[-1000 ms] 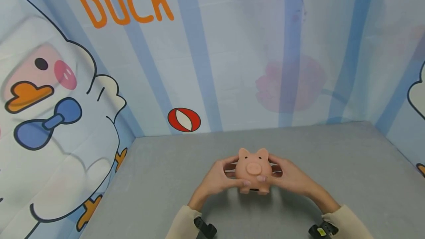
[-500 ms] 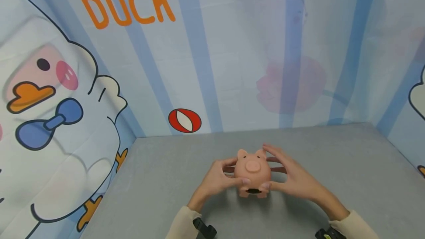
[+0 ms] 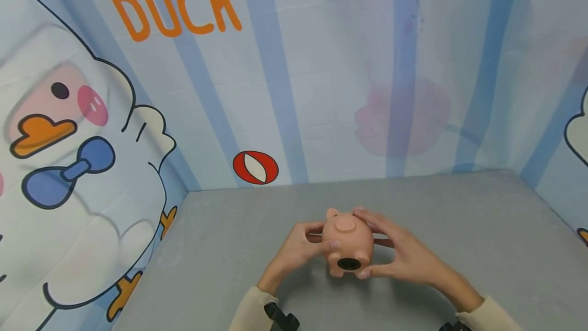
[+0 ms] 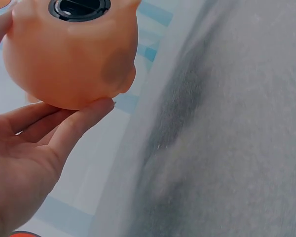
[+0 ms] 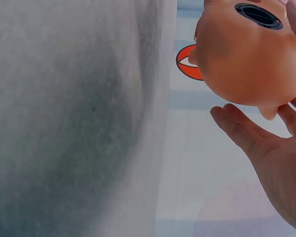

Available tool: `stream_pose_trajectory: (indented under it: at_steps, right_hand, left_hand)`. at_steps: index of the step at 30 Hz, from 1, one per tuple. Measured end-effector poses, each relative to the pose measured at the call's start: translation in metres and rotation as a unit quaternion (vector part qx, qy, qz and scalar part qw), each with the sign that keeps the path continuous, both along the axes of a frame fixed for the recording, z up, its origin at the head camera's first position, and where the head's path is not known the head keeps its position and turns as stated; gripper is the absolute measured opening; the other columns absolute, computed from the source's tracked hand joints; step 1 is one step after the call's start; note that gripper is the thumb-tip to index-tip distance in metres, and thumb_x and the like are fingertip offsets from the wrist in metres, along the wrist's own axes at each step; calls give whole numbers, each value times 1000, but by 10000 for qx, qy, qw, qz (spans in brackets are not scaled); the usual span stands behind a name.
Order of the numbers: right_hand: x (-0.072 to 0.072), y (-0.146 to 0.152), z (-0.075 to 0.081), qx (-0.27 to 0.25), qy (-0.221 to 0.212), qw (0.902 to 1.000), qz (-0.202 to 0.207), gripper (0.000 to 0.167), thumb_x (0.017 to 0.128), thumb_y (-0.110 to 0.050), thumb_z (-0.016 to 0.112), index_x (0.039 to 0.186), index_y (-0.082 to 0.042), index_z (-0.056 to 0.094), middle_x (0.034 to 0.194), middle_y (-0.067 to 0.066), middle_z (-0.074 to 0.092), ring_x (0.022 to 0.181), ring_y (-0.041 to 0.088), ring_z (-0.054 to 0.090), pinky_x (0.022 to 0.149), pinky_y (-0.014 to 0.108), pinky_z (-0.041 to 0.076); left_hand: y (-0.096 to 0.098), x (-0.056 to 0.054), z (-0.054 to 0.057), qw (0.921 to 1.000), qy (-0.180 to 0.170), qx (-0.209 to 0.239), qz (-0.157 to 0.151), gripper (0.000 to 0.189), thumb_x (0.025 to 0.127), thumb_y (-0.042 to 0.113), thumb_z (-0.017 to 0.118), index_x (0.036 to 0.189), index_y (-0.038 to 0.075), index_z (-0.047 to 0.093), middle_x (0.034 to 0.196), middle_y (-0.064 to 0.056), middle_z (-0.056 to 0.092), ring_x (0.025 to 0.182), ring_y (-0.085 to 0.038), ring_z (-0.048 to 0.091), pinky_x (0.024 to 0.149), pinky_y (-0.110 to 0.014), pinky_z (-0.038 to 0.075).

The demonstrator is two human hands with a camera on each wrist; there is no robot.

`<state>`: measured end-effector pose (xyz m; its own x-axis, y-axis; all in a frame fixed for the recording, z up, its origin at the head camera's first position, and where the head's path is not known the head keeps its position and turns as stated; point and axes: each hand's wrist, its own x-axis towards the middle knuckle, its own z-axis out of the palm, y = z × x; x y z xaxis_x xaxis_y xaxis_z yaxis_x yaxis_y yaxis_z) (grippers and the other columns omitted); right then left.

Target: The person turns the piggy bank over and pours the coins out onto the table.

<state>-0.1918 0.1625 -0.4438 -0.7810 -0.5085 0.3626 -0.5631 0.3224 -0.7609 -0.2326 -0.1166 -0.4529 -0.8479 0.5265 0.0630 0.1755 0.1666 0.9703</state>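
Smooth pig, matt tabletop, glossy plug

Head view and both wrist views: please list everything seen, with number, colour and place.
Pig figure: 1, pink-orange, between the hands, snout up
Disc: 1, black, in the pig's underside
Table: 1, grey, under the hands
Backdrop: 1, white with blue stripes, behind the table
DUCK lettering: 1, orange, upper-left backdrop
Duck picture: 1, mostly white, left backdrop
Ball picture: 1, red-and-white, above the table's far edge
Faint shape: 1, pink, right backdrop
Cut-off drawing: 1, cream-and-orange, right edge
Sleeves: 2, cream, on forearms
Wrist devices: 2, black, at the cuffs
Left hand: 1, bare, gripping the pig
Right hand: 1, bare, gripping the pig
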Motion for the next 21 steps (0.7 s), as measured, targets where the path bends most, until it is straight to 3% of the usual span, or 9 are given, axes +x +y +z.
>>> stream_pose_trajectory:
  at_steps: [5,11,16,21]
  right_hand:
    - [0,1,-2,-231,-365,9990,61,96,88,-29,88,166,-26,32,170,15,35,136,47,58,95,41,65]
    - [0,1,-4,-364,-482,9981,67,91,90,-27,86,165,-22,35,168,15,38,132,47,61,92,35,66]
    - [-1,2,-2,-359,-370,9987,-30,90,87,-29,89,163,-25,40,165,14,43,125,42,67,89,31,67]
    - [-2,7,-2,-415,-561,9975,-103,88,86,-26,90,161,-18,44,161,17,48,118,29,73,85,29,67]
  left_hand:
    - [0,-1,0,9997,-218,83,-26,64,93,52,77,140,9,68,131,-16,74,106,-20,79,84,-31,67]
    - [1,-1,-2,9995,-303,-72,68,64,93,55,75,138,10,70,130,-13,75,104,-17,79,84,-28,65]
    - [3,0,-1,9991,-335,-226,105,63,94,57,73,139,13,69,132,-11,75,105,-15,77,84,-27,64]
    - [4,1,-1,9989,-300,-326,-174,65,99,61,65,144,15,66,137,-11,72,109,-19,76,88,-30,65]
